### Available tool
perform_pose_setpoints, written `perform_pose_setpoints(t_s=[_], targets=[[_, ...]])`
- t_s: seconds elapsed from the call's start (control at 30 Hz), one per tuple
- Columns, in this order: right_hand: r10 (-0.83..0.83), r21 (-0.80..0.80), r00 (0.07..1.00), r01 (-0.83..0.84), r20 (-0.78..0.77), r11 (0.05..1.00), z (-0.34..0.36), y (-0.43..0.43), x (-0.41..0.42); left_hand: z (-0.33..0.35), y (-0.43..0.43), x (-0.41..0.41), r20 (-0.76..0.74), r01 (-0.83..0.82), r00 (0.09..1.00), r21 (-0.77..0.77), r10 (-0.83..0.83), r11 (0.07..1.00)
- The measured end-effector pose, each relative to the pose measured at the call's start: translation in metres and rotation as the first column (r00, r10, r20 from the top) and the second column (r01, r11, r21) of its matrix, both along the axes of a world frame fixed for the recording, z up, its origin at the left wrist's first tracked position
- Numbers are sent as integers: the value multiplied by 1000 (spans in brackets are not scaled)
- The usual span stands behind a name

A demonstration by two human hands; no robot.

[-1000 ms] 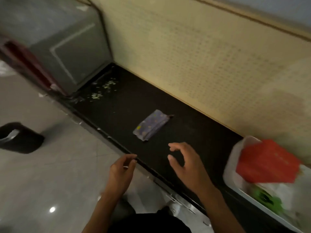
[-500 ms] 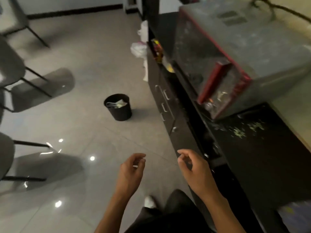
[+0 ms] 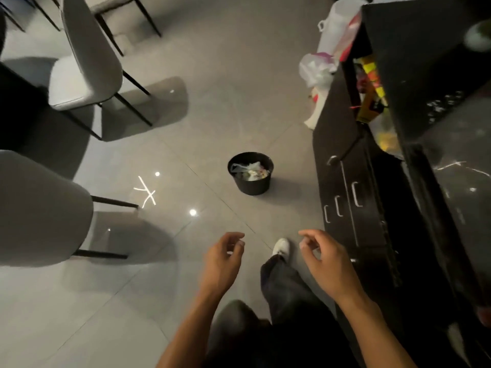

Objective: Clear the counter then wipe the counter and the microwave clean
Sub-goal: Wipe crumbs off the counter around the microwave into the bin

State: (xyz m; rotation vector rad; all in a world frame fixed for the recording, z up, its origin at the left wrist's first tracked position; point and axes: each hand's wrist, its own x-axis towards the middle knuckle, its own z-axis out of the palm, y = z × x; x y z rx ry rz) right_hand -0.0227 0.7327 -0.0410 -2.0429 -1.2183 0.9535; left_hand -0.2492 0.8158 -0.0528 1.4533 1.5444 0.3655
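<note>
Left hand (image 3: 223, 258) and right hand (image 3: 328, 257) loosely curled, empty | packets (image 3: 369, 88) we judge light, crinkly, slippery | we would pinch an edge

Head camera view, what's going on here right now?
A person stands beside the black cabinet, looking down at the floor. Their left hand and right hand are out in front, fingers loosely curled, holding nothing. A black waste bin with rubbish in it stands on the tiles ahead. Colourful packets lie along the counter edge, and plastic bags are bunched by its far end.
</note>
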Motion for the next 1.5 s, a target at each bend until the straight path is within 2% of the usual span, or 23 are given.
perform_pose_setpoints(t_s=[0.2,0.33,0.47,0.63,0.7,0.83,0.97,1.1,1.23,1.37,1.5], targets=[[129,-48,992,-129,-6,990,-41,140,28,-53,125,44,7,-65,998,-167,67,984],[96,-103,992,-104,-79,989,-102,204,43,-116,194,61,2,-130,991,-277,136,952],[40,-140,996,-51,-80,989,-185,264,52,-211,259,73,-45,-169,985,-394,165,904],[-68,-179,993,51,-92,983,-298,325,53,-360,340,78,-182,-202,974,-398,139,895],[-102,-179,989,82,-105,980,-341,344,51,-419,369,79,-214,-263,959,-442,184,858],[-100,-201,990,79,-97,976,-417,368,46,-510,419,77,-172,-420,901,-582,399,697],[-93,-229,993,74,-74,971,-463,368,45,-561,448,76,-101,-452,856,-623,507,639],[-116,-259,992,98,-57,961,-479,364,45,-577,457,82,-28,-462,826,-605,563,648],[-138,-280,989,117,-59,953,-460,369,46,-561,451,80,6,-434,822,-640,569,634],[-166,-262,984,144,-63,954,-402,374,52,-504,437,80,-15,-440,823,-650,568,620],[-207,-226,978,193,-39,955,-318,361,61,-411,412,76,6,-356,875,-671,485,651]])
